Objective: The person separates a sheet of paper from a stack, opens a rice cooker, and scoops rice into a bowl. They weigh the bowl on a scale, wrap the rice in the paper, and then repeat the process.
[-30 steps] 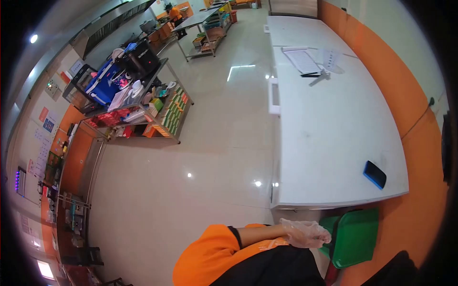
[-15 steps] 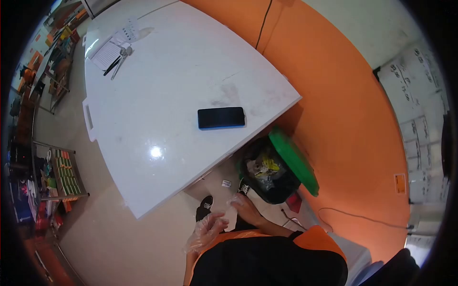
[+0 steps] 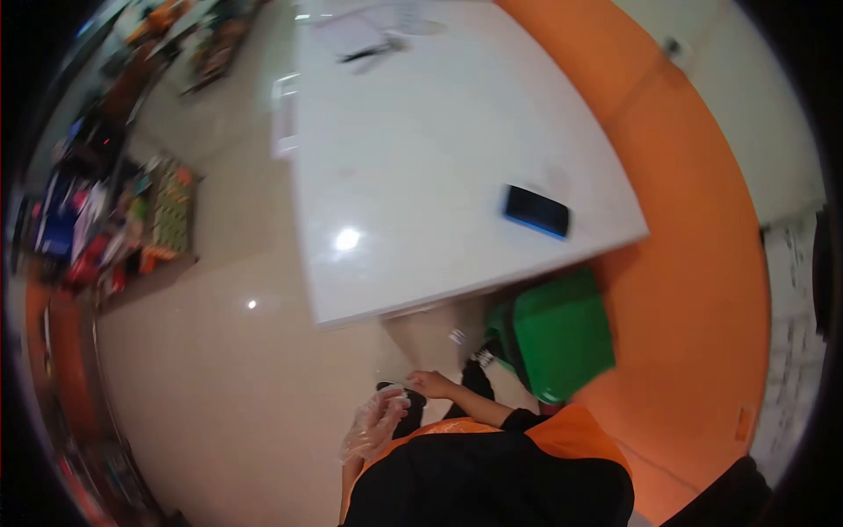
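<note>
bright indoor light; a ceiling lamp glares off the worktop (image 3: 413,158) and the floor (image 3: 255,351). motion blur smears everything, worst upper left; fisheye bending, dark corners.

- Our left hand (image 3: 376,424), gloved, is held low before our waist, fingers loosely extended.
- Our bare right hand (image 3: 430,383) reaches across to its fingertips.

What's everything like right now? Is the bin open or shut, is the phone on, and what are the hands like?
Green bin: lid looks shut.
Phone: lying flat on the white table, screen dark.
Left hand: inside a clear glove, fingers spread.
Right hand: bare, at the glove's fingertips; its grip is too blurred to tell.
Papers: lying at the table's far end, blurred.
</note>
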`<control>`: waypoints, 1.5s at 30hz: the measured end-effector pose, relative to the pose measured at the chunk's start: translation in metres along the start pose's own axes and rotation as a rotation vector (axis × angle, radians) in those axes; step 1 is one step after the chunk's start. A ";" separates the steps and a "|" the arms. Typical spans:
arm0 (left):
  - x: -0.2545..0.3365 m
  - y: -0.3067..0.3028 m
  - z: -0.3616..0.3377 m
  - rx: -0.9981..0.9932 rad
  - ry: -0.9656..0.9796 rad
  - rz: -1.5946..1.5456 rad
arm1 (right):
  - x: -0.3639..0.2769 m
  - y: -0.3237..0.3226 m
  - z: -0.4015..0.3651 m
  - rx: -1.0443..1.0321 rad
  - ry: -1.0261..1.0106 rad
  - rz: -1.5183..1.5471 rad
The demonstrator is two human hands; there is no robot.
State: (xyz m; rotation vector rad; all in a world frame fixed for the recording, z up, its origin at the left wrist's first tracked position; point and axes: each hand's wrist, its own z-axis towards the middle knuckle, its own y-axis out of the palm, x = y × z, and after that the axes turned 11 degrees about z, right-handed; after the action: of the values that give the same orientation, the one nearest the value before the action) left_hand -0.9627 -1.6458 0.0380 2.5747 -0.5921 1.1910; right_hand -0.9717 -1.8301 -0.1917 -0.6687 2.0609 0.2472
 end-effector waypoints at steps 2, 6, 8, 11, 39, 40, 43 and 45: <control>-0.018 -0.045 -0.023 0.057 0.073 0.120 | 0.026 0.021 0.034 -0.051 -0.241 -0.246; -0.044 -0.142 -0.084 0.287 0.021 0.231 | 0.060 0.019 0.091 -0.029 -0.029 -0.683; -0.087 -0.189 -0.095 0.431 0.121 0.163 | 0.043 0.023 0.125 0.003 0.045 -0.648; -0.102 -0.228 -0.120 0.566 0.184 0.030 | -0.025 0.058 0.155 -0.166 0.228 -0.544; -0.197 -1.153 -0.209 1.338 0.135 -0.069 | -0.762 0.590 0.880 -0.416 -0.532 -0.532; -0.179 -1.196 -0.205 1.378 0.206 0.056 | -0.775 0.586 0.898 -0.393 -0.495 -0.575; -0.047 -1.306 -0.210 1.300 0.266 -0.105 | -0.813 0.567 0.950 -0.173 -0.466 -0.467; 0.029 -1.363 -0.197 1.225 0.319 -0.048 | -0.868 0.549 0.967 0.087 -0.297 -0.381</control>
State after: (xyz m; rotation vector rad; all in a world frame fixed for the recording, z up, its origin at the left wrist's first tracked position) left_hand -0.4552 -0.3679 0.1192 3.0322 0.4523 2.4005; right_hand -0.2078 -0.6524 -0.0518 -0.8965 1.6172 0.0326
